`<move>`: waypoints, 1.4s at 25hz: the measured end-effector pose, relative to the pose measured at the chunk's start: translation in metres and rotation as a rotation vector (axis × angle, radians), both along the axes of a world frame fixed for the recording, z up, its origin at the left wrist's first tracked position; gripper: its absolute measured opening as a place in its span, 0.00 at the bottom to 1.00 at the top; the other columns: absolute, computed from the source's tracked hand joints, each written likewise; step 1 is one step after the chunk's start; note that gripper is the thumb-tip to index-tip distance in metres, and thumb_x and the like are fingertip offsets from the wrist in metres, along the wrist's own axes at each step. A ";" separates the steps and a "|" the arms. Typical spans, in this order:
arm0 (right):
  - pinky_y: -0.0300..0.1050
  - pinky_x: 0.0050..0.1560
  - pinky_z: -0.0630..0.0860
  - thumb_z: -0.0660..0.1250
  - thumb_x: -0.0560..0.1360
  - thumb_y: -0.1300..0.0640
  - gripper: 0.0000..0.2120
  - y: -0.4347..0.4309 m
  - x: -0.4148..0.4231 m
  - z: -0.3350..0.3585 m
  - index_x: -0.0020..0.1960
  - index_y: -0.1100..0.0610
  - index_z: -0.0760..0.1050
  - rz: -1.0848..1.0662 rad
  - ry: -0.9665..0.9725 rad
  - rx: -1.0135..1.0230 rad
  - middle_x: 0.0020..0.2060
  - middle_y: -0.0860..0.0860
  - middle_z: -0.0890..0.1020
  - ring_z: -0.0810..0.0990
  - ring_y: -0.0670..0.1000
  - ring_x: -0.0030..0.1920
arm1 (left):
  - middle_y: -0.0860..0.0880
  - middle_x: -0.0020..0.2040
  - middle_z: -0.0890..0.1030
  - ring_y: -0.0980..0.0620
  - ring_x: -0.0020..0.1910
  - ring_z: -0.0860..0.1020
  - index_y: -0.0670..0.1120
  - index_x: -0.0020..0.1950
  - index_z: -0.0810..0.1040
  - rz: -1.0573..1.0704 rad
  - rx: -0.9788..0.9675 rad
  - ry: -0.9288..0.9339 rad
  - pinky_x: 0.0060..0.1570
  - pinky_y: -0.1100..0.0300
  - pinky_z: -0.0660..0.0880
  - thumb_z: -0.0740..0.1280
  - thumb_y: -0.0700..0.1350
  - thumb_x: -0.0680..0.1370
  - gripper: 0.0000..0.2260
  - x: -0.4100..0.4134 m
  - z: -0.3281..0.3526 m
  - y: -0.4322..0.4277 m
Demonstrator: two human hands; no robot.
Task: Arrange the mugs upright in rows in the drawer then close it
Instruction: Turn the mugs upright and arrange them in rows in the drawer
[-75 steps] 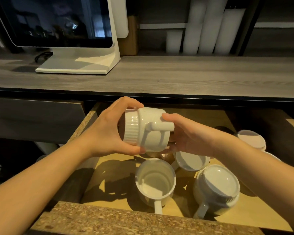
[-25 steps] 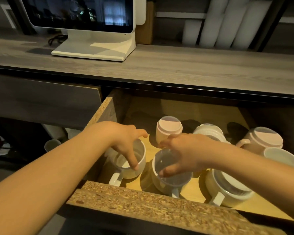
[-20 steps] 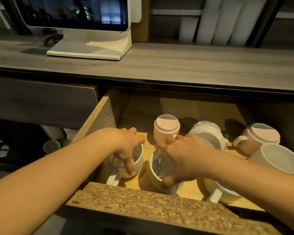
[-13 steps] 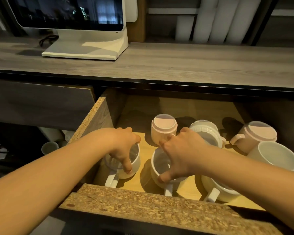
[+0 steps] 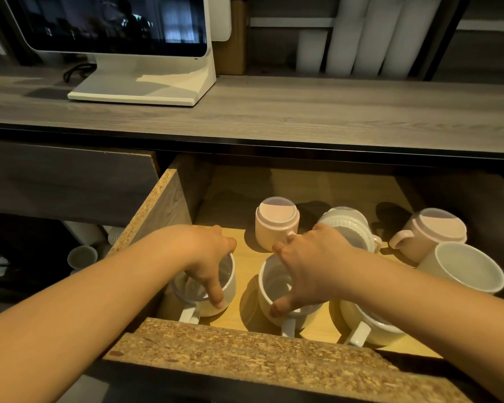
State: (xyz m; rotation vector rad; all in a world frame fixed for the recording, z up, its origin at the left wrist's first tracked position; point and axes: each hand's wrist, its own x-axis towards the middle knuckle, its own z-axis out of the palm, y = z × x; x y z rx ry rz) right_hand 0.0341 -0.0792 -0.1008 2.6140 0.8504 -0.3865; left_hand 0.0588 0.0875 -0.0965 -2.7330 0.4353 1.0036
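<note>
The open wooden drawer (image 5: pixel 245 356) holds several white mugs. My left hand (image 5: pixel 207 257) grips the rim of an upright mug (image 5: pixel 227 289) in the front left corner. Beside it stands a second upright mug (image 5: pixel 269 289), its rim held by my right hand (image 5: pixel 309 269). A third mug (image 5: pixel 370 330) sits at the front right under my right forearm, its mouth hidden. Behind stand an upside-down mug (image 5: pixel 277 222), a ribbed tilted mug (image 5: pixel 346 225), another upside-down mug (image 5: pixel 431 231) and an upright mug (image 5: pixel 463 271).
A grey wood counter (image 5: pixel 303 112) overhangs the drawer's back and carries a white monitor (image 5: pixel 128 48). White rolls (image 5: pixel 370 33) stand behind it. A closed drawer front (image 5: pixel 64 181) lies to the left, with small cups (image 5: pixel 82 255) on a lower shelf.
Three seconds ago both hands held a ribbed mug in the air. Since then it was set down at the front left, and my hands have stayed on the two front mugs, nudging them slightly.
</note>
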 end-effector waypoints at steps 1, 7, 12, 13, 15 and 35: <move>0.47 0.45 0.71 0.57 0.68 0.27 0.37 -0.001 0.000 0.000 0.63 0.55 0.70 -0.015 0.012 0.024 0.52 0.54 0.80 0.76 0.53 0.47 | 0.48 0.68 0.66 0.45 0.64 0.69 0.52 0.72 0.60 0.026 -0.034 0.014 0.52 0.58 0.72 0.73 0.58 0.68 0.37 0.001 0.001 0.001; 0.45 0.47 0.75 0.57 0.73 0.34 0.28 -0.020 0.019 0.028 0.66 0.49 0.68 -0.203 0.030 0.294 0.54 0.50 0.80 0.78 0.51 0.51 | 0.48 0.69 0.70 0.50 0.62 0.73 0.50 0.71 0.64 -0.024 -0.253 -0.223 0.59 0.58 0.72 0.63 0.56 0.77 0.25 0.001 0.013 -0.013; 0.47 0.57 0.75 0.58 0.74 0.37 0.28 -0.065 0.028 0.050 0.70 0.48 0.64 -0.389 0.016 0.308 0.65 0.50 0.75 0.75 0.53 0.62 | 0.49 0.59 0.78 0.51 0.53 0.78 0.51 0.66 0.70 -0.133 -0.298 -0.262 0.54 0.54 0.77 0.62 0.58 0.76 0.21 0.013 0.030 -0.047; 0.47 0.59 0.74 0.58 0.75 0.37 0.28 -0.076 0.028 0.053 0.71 0.49 0.64 -0.421 0.032 0.304 0.66 0.50 0.74 0.74 0.53 0.63 | 0.50 0.59 0.78 0.52 0.49 0.78 0.50 0.66 0.70 -0.153 -0.302 -0.275 0.50 0.55 0.78 0.61 0.59 0.76 0.21 0.016 0.032 -0.058; 0.48 0.62 0.73 0.59 0.75 0.39 0.28 -0.097 0.029 0.055 0.71 0.50 0.64 -0.488 0.060 0.308 0.67 0.51 0.74 0.74 0.54 0.63 | 0.50 0.60 0.76 0.53 0.45 0.76 0.50 0.67 0.68 -0.180 -0.325 -0.287 0.44 0.59 0.76 0.58 0.61 0.77 0.23 0.020 0.036 -0.084; 0.38 0.46 0.76 0.59 0.77 0.43 0.21 -0.155 0.048 0.004 0.67 0.50 0.69 -0.569 0.182 0.332 0.56 0.51 0.81 0.81 0.49 0.50 | 0.47 0.56 0.77 0.47 0.51 0.77 0.46 0.68 0.64 -0.005 -0.244 -0.453 0.44 0.56 0.74 0.61 0.71 0.68 0.38 0.029 -0.006 -0.159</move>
